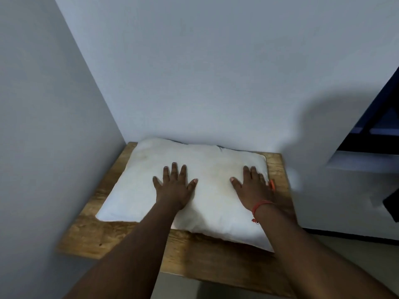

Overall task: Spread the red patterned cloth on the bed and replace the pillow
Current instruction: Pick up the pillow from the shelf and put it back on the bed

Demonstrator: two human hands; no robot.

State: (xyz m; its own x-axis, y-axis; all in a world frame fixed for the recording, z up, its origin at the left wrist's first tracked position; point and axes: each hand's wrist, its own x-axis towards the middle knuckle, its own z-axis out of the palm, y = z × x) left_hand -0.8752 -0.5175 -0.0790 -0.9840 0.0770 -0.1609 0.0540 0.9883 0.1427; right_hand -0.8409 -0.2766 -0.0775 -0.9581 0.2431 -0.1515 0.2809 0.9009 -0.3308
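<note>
Pillow [194, 186] sits on a wooden table [90, 236] tucked into the wall corner. Left hand [174, 186] and right hand [252, 188] both lie flat on top, fingers spread, pressing down, not gripping anything. Red thread bracelet [261, 205] on the right wrist.

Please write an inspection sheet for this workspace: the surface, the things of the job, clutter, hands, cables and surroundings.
Surface: a wooden board set into the corner of two walls; its grain is bare around the pillow.
Job's things: a white pillow lies flat on the board, with faint yellowish stains. The red patterned cloth is not in view.
Clutter: a small orange item at the pillow's right edge; what it is cannot be told.
Hands: left hand and right hand both rest flat on the pillow, fingers spread. A red thread band is on the right wrist.
Cables: nothing seen.
Surroundings: pale walls; a dark shelf unit at right.
</note>
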